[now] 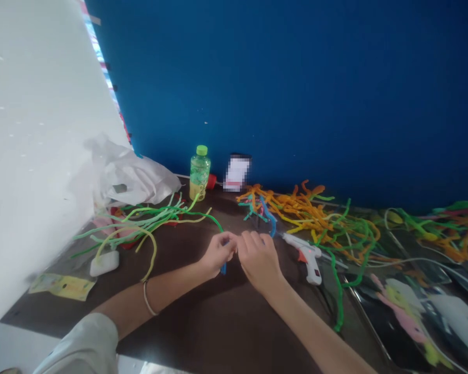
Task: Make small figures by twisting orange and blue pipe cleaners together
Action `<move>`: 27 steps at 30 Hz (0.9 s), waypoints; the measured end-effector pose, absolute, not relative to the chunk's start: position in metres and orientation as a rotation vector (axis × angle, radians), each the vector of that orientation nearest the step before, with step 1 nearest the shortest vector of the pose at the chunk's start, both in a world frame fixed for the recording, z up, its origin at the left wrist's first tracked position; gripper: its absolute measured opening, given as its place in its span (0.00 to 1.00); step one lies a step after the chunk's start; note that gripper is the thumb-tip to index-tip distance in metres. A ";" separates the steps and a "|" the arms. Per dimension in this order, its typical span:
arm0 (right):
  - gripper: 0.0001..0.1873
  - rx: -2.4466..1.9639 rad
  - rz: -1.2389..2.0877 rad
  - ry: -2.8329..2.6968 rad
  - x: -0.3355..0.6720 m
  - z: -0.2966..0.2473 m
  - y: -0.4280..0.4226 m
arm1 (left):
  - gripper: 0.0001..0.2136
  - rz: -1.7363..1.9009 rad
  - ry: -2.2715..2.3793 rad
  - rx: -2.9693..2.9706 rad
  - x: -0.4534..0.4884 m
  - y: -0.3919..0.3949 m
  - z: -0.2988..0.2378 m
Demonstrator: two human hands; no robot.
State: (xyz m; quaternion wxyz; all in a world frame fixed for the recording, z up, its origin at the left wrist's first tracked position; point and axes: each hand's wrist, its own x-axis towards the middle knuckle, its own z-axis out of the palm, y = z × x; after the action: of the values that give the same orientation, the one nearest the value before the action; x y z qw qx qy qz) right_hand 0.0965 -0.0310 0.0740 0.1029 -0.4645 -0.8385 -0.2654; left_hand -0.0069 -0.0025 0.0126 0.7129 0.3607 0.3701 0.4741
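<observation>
Because my left grip point(218, 253) is clamped on a blue pipe cleaner point(223, 268) whose end pokes out below, my right grip point(259, 261) sits pressed against it over the table point(203, 332), though I cannot tell whether it pinches too, with a hot glue gun point(307, 253) lying just beside, within reach.

The one head-worn camera looked forward and down from close above the left hand point(218, 253) and right hand point(259, 262), facing the table point(187, 322) and a blue wall point(281, 88); its wide edges seemed perhaps somewhat bent.
</observation>
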 end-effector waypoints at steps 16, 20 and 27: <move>0.08 -1.362 0.479 -1.375 0.099 0.014 -0.026 | 0.14 0.964 0.674 0.640 -0.014 0.005 0.006; 0.09 -1.323 0.659 -1.330 0.106 0.014 -0.024 | 0.15 0.944 0.636 0.650 -0.014 0.005 0.004; 0.05 -1.246 0.725 -1.284 0.109 0.012 -0.028 | 0.15 0.853 0.572 0.626 -0.015 0.005 0.003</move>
State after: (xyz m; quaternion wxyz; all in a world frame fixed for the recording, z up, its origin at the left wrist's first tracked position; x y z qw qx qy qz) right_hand 0.1090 -0.0282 0.0119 0.5693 -0.5306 -0.5467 0.3088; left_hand -0.0153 0.0047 0.0032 0.8246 0.2944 0.2691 0.4011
